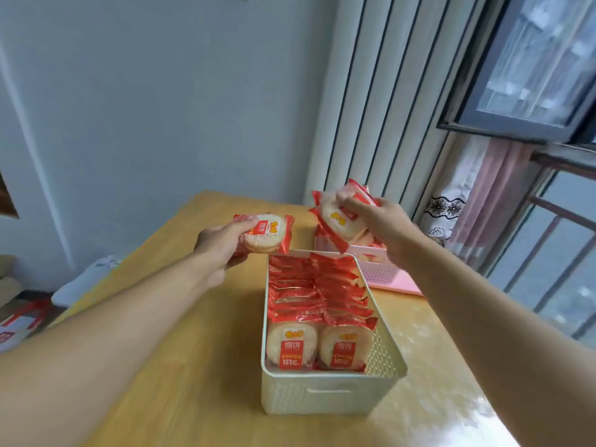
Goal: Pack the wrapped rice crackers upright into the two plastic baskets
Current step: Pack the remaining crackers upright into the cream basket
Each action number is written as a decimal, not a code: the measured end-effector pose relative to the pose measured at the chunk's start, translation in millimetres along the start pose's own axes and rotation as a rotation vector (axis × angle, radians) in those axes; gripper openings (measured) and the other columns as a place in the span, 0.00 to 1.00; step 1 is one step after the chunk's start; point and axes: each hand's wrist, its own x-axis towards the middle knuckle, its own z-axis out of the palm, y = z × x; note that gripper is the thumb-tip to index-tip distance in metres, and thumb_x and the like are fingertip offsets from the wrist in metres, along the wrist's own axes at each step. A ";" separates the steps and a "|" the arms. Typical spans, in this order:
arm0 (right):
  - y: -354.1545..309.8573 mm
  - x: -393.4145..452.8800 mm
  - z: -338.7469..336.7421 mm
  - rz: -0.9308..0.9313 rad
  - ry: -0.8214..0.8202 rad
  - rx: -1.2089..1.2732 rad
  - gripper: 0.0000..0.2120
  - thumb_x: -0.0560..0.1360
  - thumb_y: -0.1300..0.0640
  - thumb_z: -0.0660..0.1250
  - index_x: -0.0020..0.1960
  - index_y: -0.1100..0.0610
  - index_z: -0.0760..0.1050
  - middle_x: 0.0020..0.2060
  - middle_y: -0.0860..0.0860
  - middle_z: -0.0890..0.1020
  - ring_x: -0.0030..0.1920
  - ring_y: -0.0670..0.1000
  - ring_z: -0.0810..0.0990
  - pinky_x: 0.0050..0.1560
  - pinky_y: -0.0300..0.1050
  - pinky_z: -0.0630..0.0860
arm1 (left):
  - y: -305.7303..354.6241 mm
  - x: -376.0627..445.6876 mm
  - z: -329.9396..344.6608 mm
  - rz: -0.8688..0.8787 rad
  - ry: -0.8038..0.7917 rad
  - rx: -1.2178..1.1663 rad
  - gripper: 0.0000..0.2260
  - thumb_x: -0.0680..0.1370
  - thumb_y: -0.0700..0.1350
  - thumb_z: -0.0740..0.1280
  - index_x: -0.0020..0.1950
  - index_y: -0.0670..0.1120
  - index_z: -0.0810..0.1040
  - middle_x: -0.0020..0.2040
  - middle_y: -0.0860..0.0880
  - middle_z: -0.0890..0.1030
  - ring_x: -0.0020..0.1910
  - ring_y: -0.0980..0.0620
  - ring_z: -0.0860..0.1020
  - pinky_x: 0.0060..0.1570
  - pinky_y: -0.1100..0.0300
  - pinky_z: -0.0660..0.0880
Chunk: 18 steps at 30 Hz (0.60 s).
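A cream plastic basket (322, 395) stands near me on the wooden table, holding two rows of red-and-white wrapped rice crackers (317, 295) standing upright. Behind it on the right sits a pink basket (383, 272) with more crackers in it. My left hand (222, 243) holds one wrapped cracker (266, 233) flat, just above the cream basket's far left corner. My right hand (377, 221) grips a few wrapped crackers (338, 221) over the pink basket.
The wooden table (200, 317) runs to a wall at the back. Striped curtains (380, 91) and a window (532, 75) stand to the right. A white bag (87, 279) and red boxes (19, 321) lie past the table's left edge.
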 end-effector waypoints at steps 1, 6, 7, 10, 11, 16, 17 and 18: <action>12.3 -14.3 -10.5 0.021 0.011 0.063 0.30 0.63 0.35 0.78 0.55 0.57 0.81 0.40 0.51 0.88 0.35 0.49 0.86 0.37 0.45 0.81 | -1.7 -15.0 8.5 0.012 -0.029 0.010 0.13 0.72 0.50 0.78 0.52 0.46 0.84 0.46 0.49 0.87 0.41 0.53 0.83 0.43 0.59 0.78; 54.9 -82.6 -11.7 0.105 -0.070 0.405 0.20 0.73 0.50 0.76 0.61 0.58 0.79 0.50 0.58 0.87 0.48 0.57 0.87 0.48 0.54 0.83 | -28.5 -65.4 31.2 0.117 -0.069 0.119 0.08 0.74 0.50 0.76 0.50 0.50 0.81 0.48 0.51 0.86 0.46 0.53 0.84 0.45 0.60 0.77; 57.5 -87.9 -5.7 0.092 -0.052 0.408 0.17 0.74 0.52 0.75 0.59 0.58 0.80 0.50 0.57 0.87 0.47 0.57 0.87 0.46 0.54 0.84 | -33.3 -68.8 32.6 0.124 -0.069 0.134 0.09 0.75 0.50 0.75 0.51 0.51 0.80 0.49 0.51 0.85 0.47 0.52 0.84 0.47 0.58 0.78; 56.2 -91.8 9.4 0.054 0.034 0.392 0.15 0.73 0.52 0.76 0.57 0.56 0.81 0.48 0.55 0.88 0.47 0.55 0.88 0.48 0.58 0.84 | -39.3 -72.8 34.9 0.070 -0.089 0.090 0.11 0.76 0.52 0.73 0.57 0.52 0.80 0.50 0.49 0.87 0.48 0.48 0.86 0.53 0.49 0.82; 55.3 -88.5 15.1 0.045 0.034 0.397 0.16 0.72 0.51 0.77 0.57 0.55 0.81 0.47 0.54 0.88 0.48 0.55 0.88 0.50 0.60 0.84 | -38.5 -71.4 33.4 0.053 -0.086 0.061 0.10 0.77 0.51 0.73 0.56 0.52 0.80 0.49 0.48 0.87 0.47 0.46 0.86 0.51 0.49 0.82; 48.2 -57.3 52.6 0.050 -0.017 0.357 0.26 0.69 0.44 0.79 0.61 0.54 0.77 0.48 0.53 0.88 0.47 0.53 0.88 0.52 0.60 0.83 | -26.9 -47.6 13.4 0.073 0.020 0.052 0.09 0.77 0.49 0.73 0.56 0.50 0.82 0.46 0.47 0.87 0.46 0.46 0.86 0.47 0.53 0.81; 46.4 -45.7 64.3 0.043 -0.031 0.342 0.28 0.67 0.42 0.79 0.61 0.54 0.77 0.48 0.53 0.88 0.47 0.53 0.88 0.51 0.60 0.84 | -23.4 -35.9 7.2 0.075 0.047 0.050 0.08 0.77 0.48 0.73 0.55 0.49 0.82 0.46 0.47 0.87 0.46 0.46 0.86 0.46 0.54 0.81; 42.8 -37.2 72.3 0.037 -0.034 0.322 0.31 0.65 0.40 0.79 0.61 0.54 0.77 0.48 0.53 0.87 0.47 0.52 0.88 0.51 0.59 0.84 | -19.7 -26.7 2.6 0.077 0.066 0.054 0.06 0.77 0.48 0.73 0.53 0.49 0.82 0.46 0.47 0.87 0.46 0.46 0.86 0.46 0.54 0.81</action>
